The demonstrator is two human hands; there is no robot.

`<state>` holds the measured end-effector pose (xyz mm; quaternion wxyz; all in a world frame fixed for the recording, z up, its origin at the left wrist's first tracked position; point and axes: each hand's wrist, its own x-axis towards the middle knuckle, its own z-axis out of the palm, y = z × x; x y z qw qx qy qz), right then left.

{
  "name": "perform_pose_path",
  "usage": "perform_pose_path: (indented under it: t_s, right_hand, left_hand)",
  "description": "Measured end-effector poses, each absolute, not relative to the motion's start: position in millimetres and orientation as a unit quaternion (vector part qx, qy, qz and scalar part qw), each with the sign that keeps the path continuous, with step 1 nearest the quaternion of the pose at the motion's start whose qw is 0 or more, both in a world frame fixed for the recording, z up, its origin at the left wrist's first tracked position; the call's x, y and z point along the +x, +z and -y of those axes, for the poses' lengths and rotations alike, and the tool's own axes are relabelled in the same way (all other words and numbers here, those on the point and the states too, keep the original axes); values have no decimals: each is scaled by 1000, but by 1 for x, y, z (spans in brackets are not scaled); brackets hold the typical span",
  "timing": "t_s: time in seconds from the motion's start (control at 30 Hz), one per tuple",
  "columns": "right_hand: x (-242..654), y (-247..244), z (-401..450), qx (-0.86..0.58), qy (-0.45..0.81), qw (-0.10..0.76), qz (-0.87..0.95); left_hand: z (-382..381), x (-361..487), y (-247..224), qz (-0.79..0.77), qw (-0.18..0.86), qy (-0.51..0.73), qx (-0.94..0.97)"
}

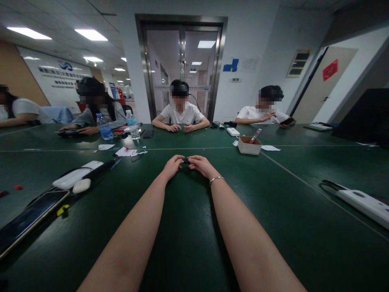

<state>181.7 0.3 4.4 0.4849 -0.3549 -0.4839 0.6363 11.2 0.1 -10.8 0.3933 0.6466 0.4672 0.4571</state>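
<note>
Head view, left fingers (178,158) and right fingers (193,160) pinching small dark object (186,161), open box (249,149) holding slim item (255,136)

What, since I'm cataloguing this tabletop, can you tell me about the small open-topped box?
The small open-topped box looks like cardboard, with pale outer sides and a browner inside. It stands upright on the green table, farther out than the right hand and to its right. No hand touches it. A slim red-and-clear item slants up out of it, past the rim. White paper lies close on its right; whether they touch is unclear. Its floor is hidden.
</note>
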Motion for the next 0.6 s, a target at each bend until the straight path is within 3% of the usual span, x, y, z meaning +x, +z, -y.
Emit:
perform_pose_path:
  t_s: [0.6]
  right_hand:
    - [181, 4, -2, -358, 637, 477, 489]
  left_hand:
    - [0, 11, -11, -462, 412, 453, 642]
